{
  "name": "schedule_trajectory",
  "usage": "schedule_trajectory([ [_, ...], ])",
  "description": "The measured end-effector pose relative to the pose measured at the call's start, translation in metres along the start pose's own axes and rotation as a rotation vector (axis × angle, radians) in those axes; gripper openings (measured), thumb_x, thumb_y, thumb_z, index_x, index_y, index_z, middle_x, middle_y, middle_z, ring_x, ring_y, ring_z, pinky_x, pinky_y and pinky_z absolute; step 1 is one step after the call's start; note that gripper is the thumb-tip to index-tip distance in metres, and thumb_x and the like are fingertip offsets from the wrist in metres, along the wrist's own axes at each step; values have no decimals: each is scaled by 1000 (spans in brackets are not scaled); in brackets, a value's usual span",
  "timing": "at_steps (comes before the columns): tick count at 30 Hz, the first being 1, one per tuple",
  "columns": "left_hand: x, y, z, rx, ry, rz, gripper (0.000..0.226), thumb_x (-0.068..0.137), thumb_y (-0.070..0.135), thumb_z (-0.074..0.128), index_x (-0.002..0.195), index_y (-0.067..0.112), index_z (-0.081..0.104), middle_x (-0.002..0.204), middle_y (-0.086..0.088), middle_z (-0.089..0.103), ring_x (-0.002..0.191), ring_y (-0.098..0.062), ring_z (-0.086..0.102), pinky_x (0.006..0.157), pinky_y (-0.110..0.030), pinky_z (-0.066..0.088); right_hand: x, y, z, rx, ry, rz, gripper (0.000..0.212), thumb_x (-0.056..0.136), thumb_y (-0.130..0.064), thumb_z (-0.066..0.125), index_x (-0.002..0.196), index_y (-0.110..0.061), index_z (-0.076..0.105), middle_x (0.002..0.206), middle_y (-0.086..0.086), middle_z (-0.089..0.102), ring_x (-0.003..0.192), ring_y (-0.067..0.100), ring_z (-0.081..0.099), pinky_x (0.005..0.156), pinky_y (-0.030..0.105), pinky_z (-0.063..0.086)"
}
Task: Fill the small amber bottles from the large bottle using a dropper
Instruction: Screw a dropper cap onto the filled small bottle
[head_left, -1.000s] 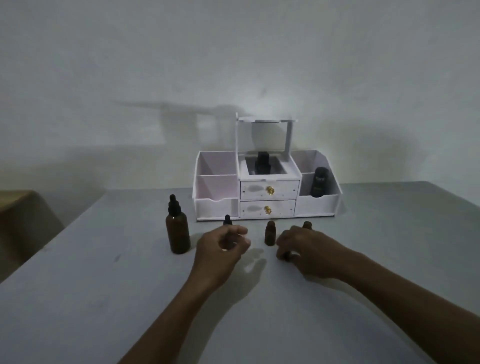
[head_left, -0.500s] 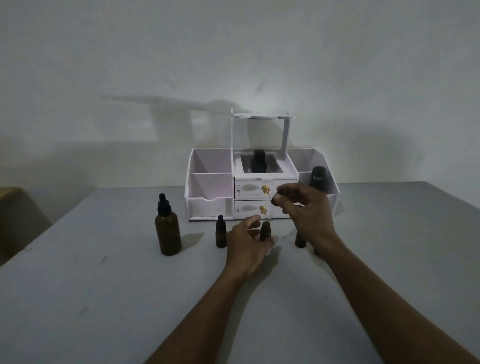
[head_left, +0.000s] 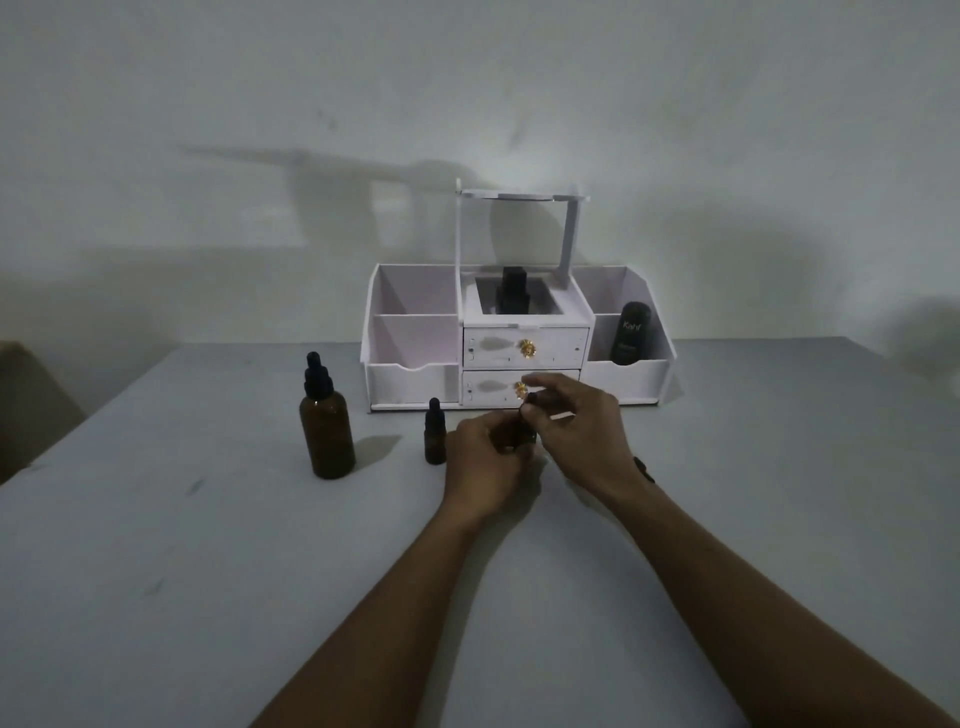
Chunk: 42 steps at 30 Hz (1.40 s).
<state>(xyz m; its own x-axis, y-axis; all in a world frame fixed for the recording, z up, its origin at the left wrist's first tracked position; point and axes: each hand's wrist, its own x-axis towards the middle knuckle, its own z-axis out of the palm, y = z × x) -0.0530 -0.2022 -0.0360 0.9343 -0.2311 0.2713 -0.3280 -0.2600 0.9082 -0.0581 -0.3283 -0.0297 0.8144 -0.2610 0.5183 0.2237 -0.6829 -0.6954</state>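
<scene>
large bottle (head_left: 327, 422): amber, dropper cap on, upright on table (head_left: 156, 545), well left of organizer (head_left: 415, 332) front edge; untouched, so no liquid drawn yet by the look of it.
small capped bottle (head_left: 435, 439): upright, black dropper cap on, just left of organizer's lower drawer (head_left: 498, 388), in front of it; not opened, not filled as far as visible.
left hand (head_left: 485, 465): in front of the lower drawer, fingers curled closed round a small amber bottle (head_left: 521, 435); only a dark sliver of that bottle shows between the fingers.
right hand (head_left: 576, 426): just right of the left hand, level with the lower drawer; thumb and forefinger pinched together at the top of the held bottle, other fingers loosely bent. Probably on its cap; cap itself too dark to confirm.
progress: early, judged. Looks like uncapping or recapping of one small bottle; which one, cannot tell. No dropper out in the open, no transfer visible.
left to do: likely open large bottle, draw liquid, fill each small bottle, recap.
hidden: fill level in any amber bottle unreadable, glass too dark. Held bottle's neck and cap covered by fingers. Any further small bottle behind the right hand, cannot tell.
dim light: whole scene underexposed, fine detail lost.
organizer contents: black bottle (head_left: 511, 293) in centre compartment, black tube (head_left: 629, 332) in right compartment; not part of task, seemingly.
</scene>
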Motion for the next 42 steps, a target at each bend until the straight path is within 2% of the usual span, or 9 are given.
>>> schedule_trajectory([
  [2, 0, 0, 1, -4, 11, -3, 28, 84, 9, 70, 111, 19, 72, 97, 14, 68, 79, 8, 59, 62, 1, 41, -3, 2, 3, -17, -7, -7, 27, 87, -20, 73, 115, -20, 71, 104, -5, 74, 78, -6, 62, 65, -6, 42],
  [6, -2, 1, 2, 2, 19, -7, 28, 83, 9, 72, 108, 22, 72, 96, 14, 69, 83, 3, 61, 75, -6, 48, -3, 2, 3, -20, 39, -18, 23, 81, -29, 78, 101, -18, 74, 90, -7, 74, 74, -2, 66, 73, 10, 56],
  [10, -4, 2, 3, 5, 18, -23, 21, 84, 11, 72, 98, 25, 72, 87, 18, 67, 75, 4, 61, 61, -2, 44, -7, 1, 6, -12, 67, -29, 39, 77, -39, 80, 111, -24, 70, 96, -12, 70, 84, 3, 66, 77, 19, 58],
  [16, -6, 1, 3, -31, 10, -7, 25, 84, 12, 71, 105, 25, 71, 89, 21, 66, 75, 9, 60, 59, -1, 43, -9, 2, 10, 26, 75, -28, 32, 84, -16, 76, 116, -18, 70, 109, -1, 73, 91, 4, 65, 87, 32, 59],
  [22, -3, -3, 0, -11, 1, 30, 20, 81, 11, 73, 97, 23, 73, 94, 13, 72, 86, -1, 67, 76, -14, 55, -10, 0, 12, 86, 145, -62, 41, 80, -23, 80, 119, -24, 66, 105, -17, 63, 92, 1, 64, 75, 15, 56],
  [27, -7, 4, -3, -78, -16, 21, 26, 81, 1, 69, 95, 22, 74, 77, 23, 66, 67, 11, 64, 55, -4, 44, -11, 5, 11, 60, 131, -72, 29, 83, -13, 75, 111, -18, 73, 102, -9, 72, 87, -1, 66, 78, 22, 60],
  [30, -7, 5, -2, -74, 10, 34, 26, 79, 1, 71, 83, 26, 72, 75, 21, 68, 70, 7, 66, 57, -5, 45, -10, 5, 11, 71, 154, -62, 31, 78, -25, 82, 106, -22, 72, 96, -11, 70, 83, 2, 65, 71, 19, 58],
  [36, -10, 5, 2, -64, -1, -2, 26, 86, 8, 68, 106, 24, 71, 80, 27, 61, 65, 11, 60, 50, 0, 40, -12, 3, 13, 49, 107, -63, 30, 88, -10, 70, 117, -16, 70, 114, -1, 72, 97, 3, 64, 85, 16, 54],
  [42, -7, 7, -4, -31, 8, 15, 22, 80, 3, 71, 83, 25, 72, 78, 13, 70, 74, -3, 67, 61, -10, 52, -10, 4, 14, 62, 162, -26, 31, 77, -33, 82, 104, -22, 70, 96, -12, 69, 83, 3, 65, 73, 17, 57],
])
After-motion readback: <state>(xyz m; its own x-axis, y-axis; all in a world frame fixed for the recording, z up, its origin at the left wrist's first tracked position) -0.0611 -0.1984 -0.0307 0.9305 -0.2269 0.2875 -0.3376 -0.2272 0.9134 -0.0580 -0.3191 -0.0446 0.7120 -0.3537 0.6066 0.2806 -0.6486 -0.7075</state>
